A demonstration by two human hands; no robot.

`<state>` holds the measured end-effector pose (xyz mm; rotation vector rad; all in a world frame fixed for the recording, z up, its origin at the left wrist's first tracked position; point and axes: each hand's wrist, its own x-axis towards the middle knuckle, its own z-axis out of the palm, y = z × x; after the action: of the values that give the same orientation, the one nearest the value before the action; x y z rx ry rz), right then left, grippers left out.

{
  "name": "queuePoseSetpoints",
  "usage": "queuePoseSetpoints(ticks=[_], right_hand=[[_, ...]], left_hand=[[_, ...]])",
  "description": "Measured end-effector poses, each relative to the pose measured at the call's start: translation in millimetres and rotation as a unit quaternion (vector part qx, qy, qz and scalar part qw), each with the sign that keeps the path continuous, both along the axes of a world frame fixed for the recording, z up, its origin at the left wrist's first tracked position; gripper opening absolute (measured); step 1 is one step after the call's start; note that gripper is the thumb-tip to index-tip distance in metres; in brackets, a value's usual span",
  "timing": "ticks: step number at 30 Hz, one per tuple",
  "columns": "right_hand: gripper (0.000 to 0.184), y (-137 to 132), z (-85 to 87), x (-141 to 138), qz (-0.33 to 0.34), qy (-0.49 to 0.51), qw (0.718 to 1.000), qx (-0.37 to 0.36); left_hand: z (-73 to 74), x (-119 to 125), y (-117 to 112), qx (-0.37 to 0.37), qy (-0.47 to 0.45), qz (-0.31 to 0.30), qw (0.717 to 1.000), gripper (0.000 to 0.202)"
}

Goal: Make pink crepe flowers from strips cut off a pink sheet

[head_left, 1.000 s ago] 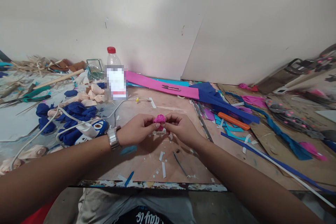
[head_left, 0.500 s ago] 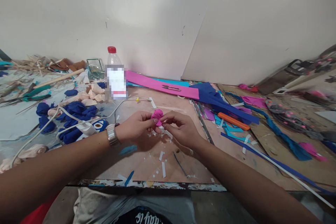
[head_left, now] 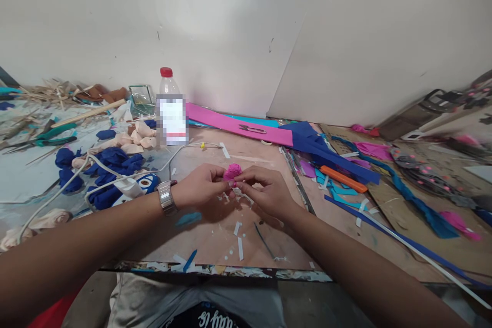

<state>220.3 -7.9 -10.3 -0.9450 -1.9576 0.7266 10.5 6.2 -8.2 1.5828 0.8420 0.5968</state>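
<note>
Between my two hands, above the middle of the table, is a small pink crepe paper flower with a rounded, ruffled head pointing up. My left hand, with a metal watch on its wrist, pinches the flower's left side between thumb and fingers. From the right, my right hand pinches its narrow base with thumb and forefinger. The fingertips cover much of the lower part. White paper scraps lie on the table below the hands.
Blue crepe pieces and a white cable lie left, near green-handled pliers. A red-capped bottle stands behind. Scissors rest on a pink strip. An orange cutter lies right.
The flower has turned slightly upright, and its lower pink flap is now gathered under my fingertips. My right fingers have closed in on the base. The view has shifted a little.
</note>
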Motion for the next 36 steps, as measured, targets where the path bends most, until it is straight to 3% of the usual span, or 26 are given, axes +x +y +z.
queuePoseSetpoints(ticks=[6,15,21,28,36], right_hand=[[0.006,-5,-4.1,-5,-0.059,0.046,0.995,-0.067],[0.002,-7,-6.6,-8,-0.078,0.086,0.987,-0.113],[0.017,-7,-10.7,-9,-0.052,0.144,0.978,-0.141],[0.053,-10,-1.0,-12,0.022,0.162,0.96,-0.229],[0.042,-10,-3.6,-14,0.012,0.136,0.956,-0.259]], left_hand=[[0.3,0,-2,0.037,0.014,0.033,0.999,0.027],[-0.3,2,-5,0.037,0.003,0.053,0.998,0.03],[0.2,3,-6,0.036,0.009,0.062,0.997,0.032],[2.5,1,-6,0.117,0.057,0.023,0.991,0.027],[-0.9,1,-8,0.181,0.088,0.025,0.979,0.022]])
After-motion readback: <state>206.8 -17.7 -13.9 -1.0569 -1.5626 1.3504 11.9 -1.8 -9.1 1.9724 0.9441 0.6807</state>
